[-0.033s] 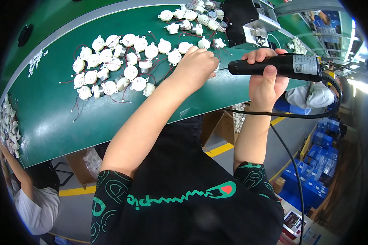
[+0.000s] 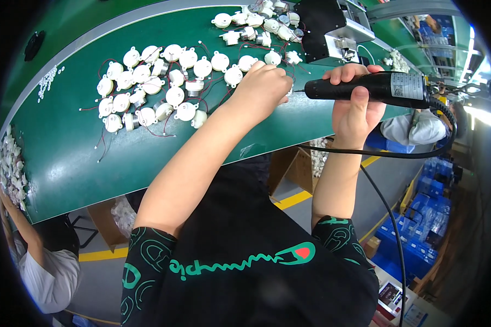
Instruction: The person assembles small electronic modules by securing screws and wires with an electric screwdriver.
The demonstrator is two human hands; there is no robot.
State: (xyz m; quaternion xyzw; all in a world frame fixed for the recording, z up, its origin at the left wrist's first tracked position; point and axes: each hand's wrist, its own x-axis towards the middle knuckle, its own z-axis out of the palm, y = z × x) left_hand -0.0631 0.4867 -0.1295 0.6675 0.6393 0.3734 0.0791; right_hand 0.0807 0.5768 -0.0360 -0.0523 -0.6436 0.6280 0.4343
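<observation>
I note the left hand [image 2: 264, 87] lying knuckles-up on the green table [image 2: 65, 147], fingers curled down around something small that I cannot see. I take it for one of the round white motor parts, since it sits at the right edge of the cluster of round white motor parts [image 2: 153, 90] with red leads. Whether that hand pinches the piece or only pins it to the table, I cannot tell.

The right hand [image 2: 357, 106] is wrapped fully around the black electric screwdriver [image 2: 373, 88], thumb up over the barrel. The tool's long axis runs nearly level, left to right in the scene. Its thin bit points left and ends just at the left hand's fingers. Its black cable [image 2: 398, 155] loops off the right end and drops below the table edge.

Key relation: the hidden piece lies directly left of the bit, on the tool's own axis, with the left hand already on it and the right hand well right of it. The gap between bit tip and fingers looks very small.

A black fixture [image 2: 327, 24] stands farther back on the table, and a second group of white parts [image 2: 256, 22] lies to its left.
</observation>
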